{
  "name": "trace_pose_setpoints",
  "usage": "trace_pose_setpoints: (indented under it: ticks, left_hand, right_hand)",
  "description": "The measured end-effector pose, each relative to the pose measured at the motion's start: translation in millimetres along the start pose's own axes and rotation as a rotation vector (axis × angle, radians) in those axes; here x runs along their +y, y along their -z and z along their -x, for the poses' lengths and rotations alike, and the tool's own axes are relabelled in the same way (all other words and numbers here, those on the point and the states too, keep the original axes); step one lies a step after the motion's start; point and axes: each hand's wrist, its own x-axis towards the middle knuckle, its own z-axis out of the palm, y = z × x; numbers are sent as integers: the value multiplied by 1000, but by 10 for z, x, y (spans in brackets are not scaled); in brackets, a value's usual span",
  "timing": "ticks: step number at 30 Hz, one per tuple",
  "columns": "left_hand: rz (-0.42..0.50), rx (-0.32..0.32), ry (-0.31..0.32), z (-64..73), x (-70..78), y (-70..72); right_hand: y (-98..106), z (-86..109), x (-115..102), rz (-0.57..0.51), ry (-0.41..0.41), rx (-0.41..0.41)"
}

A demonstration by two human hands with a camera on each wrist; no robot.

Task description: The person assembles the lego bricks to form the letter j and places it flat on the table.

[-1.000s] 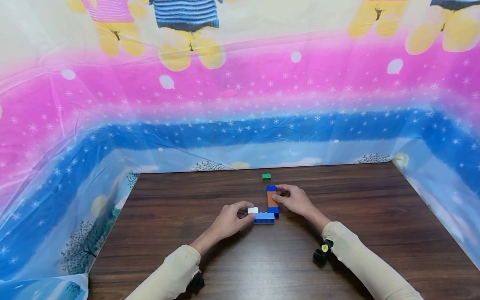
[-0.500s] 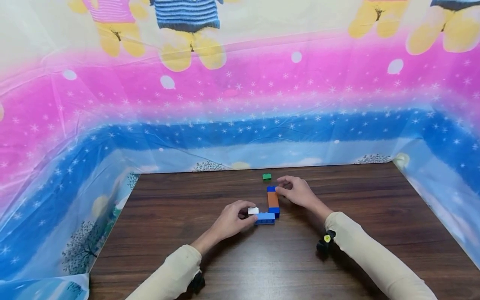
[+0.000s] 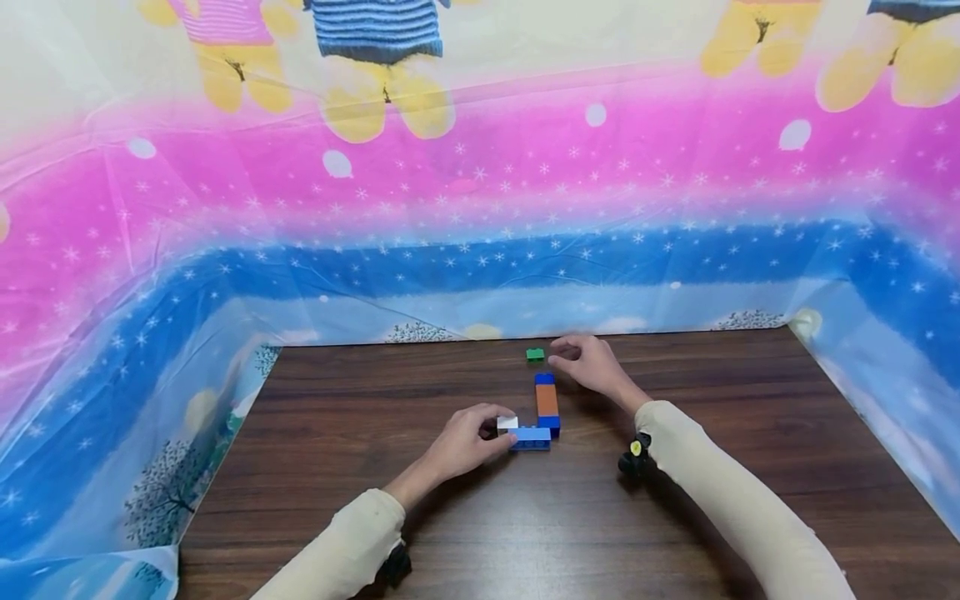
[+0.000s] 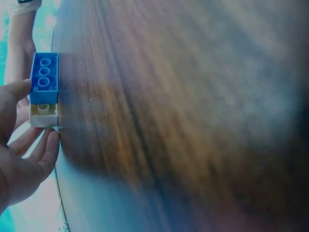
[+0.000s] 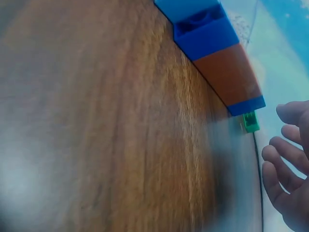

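Joined toy building bricks lie on the wooden table. A light blue brick (image 3: 530, 439) shows its hollow underside in the left wrist view, with a white brick (image 3: 507, 423) at one end. Behind them an orange brick (image 3: 547, 401) sits between two dark blue bricks, the near dark blue brick (image 3: 550, 422) next to the light blue one. My left hand (image 3: 472, 437) holds the white and light blue end, thumb in front and fingers behind. My right hand (image 3: 588, 362), holding nothing, hovers just right of a small green brick (image 3: 535, 355), fingers apart and slightly bent.
The brown wooden table (image 3: 375, 383) ends at the back against a printed cloth (image 3: 480, 267), which also rises along both sides. Black wrist cameras hang under both sleeves.
My right hand has let go of the orange and blue bricks and moved away from me, up beside the green brick. The left hand keeps its hold in place.
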Motion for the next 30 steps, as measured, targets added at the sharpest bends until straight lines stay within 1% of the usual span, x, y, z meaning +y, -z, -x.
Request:
trace_pose_setpoints:
  ticks: [7,10,15,22,30]
  left_hand:
    - [11,-3,-1,1,-10,2]
    - [12,-3,-1,1,-8,0]
    - [8,-4,1,0,-8,3]
    - [17,-5,16,-3,-21,-3]
    - [23,-8,4,-4,-31,1]
  right_hand:
    - [-108,-158,62,11,75,-19]
    - [-148,-207,71,22,87,-27]
    - [-195,-254,78,64,85,-27]
    - [-221,-263,78,114,73,-25]
    - [-231,-225,72,125,72,-17]
